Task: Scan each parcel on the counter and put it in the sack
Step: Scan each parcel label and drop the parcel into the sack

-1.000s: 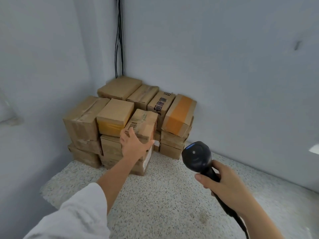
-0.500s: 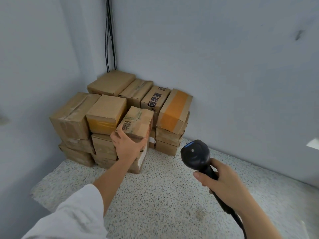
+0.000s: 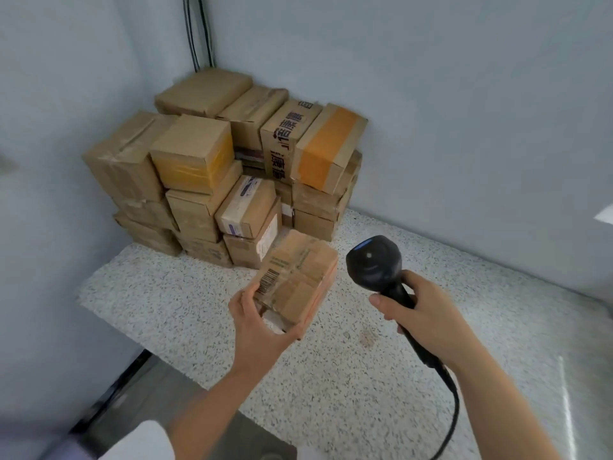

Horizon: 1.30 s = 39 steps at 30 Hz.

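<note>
Brown cardboard fills the middle of the frame: a small taped parcel (image 3: 298, 283) is held above the speckled bench (image 3: 159, 293), tilted, with its barcode label (image 3: 268, 281) facing up on the left side. The left hand (image 3: 262, 327) grips it from below at its near end, thumb on the top edge and fingers curled underneath. Just to the right, the right hand (image 3: 428, 315) is wrapped round the handle of a black scanner (image 3: 374, 265), whose head stands beside the parcel, apart from it. Its cable (image 3: 449, 410) drops toward the lower right. The stack of parcels (image 3: 199, 154) sits in the corner at upper left, against both walls. Dark wall cables (image 3: 199, 31) run up the corner above it.
</note>
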Available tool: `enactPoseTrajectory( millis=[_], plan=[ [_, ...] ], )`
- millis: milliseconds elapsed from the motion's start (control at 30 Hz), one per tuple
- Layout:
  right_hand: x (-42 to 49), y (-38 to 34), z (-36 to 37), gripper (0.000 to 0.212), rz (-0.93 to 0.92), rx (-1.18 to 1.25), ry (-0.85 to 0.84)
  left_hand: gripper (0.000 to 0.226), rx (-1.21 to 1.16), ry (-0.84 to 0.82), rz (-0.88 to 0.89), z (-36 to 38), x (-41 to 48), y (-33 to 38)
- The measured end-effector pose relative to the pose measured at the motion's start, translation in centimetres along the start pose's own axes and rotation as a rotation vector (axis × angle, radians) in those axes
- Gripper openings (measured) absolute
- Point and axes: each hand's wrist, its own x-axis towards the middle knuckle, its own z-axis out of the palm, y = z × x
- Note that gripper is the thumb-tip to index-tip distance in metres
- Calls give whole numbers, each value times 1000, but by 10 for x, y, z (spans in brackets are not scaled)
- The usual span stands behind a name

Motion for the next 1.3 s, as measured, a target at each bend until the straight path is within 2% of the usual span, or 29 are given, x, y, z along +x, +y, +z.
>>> enactPoseTrajectory(
  millis=[333, 600, 767, 833, 967, 1033, 1100, 1133, 1200, 1300],
  plan=[
    [-19, 65, 12, 30, 52, 65, -37, 100, 52, -250, -159, 69, -45, -32],
    [-29, 86, 4, 30, 105, 90, -33, 76, -31, -366, -378, 77, -25, -31],
    [-31, 88, 4, 31, 113, 75, -48, 58, -215, -620, -513, 58, -11, -40],
    [-31, 87, 4, 31, 108, 67, -52, 45, -121, -600, -537, 52, -6, -44],
    [-33, 86, 4, 28, 90, 78, -46, 64, 179, -380, -461, 47, -1, -48],
    [-34, 86, 3, 27, 87, 83, -49, 70, 267, -311, -306, 46, -6, -44],
    [-34, 87, 3, 27, 94, 91, -53, 61, 388, -265, -72, 50, -9, -36],
    [-35, 87, 4, 27, 98, 91, -55, 53, 440, -266, 25, 53, -9, -31],
    [-35, 89, 5, 26, 106, 87, -55, 41, 500, -346, 99, 61, -7, -21],
    [-37, 89, 6, 25, 118, 98, -56, 41, 725, -454, 162, 73, -5, -9]
  ],
)
